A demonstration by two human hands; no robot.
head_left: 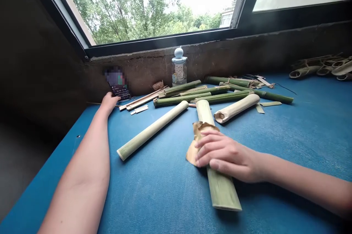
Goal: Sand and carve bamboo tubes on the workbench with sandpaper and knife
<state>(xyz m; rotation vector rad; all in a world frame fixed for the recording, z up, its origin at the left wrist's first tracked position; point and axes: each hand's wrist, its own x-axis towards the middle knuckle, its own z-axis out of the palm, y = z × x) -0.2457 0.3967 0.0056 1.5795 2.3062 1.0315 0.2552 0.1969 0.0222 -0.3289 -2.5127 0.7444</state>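
My left hand reaches far forward, its fingers closed at the lower left corner of a phone that leans against the wall with a keyboard on its screen. My right hand is wrapped over a crumpled brown sheet of sandpaper, pressing it around a pale green split bamboo piece. That piece lies lengthwise on the blue table, both its ends showing beyond my hand. To its left rests a slim peeled bamboo stick; a thicker pale bamboo tube lies to its right.
Several green bamboo lengths are heaped towards the wall. Thin wooden strips lie left of them. A lidded clear bottle stands below the window. More hollow bamboo pieces sit at the far right. The table's left edge borders a dark gap.
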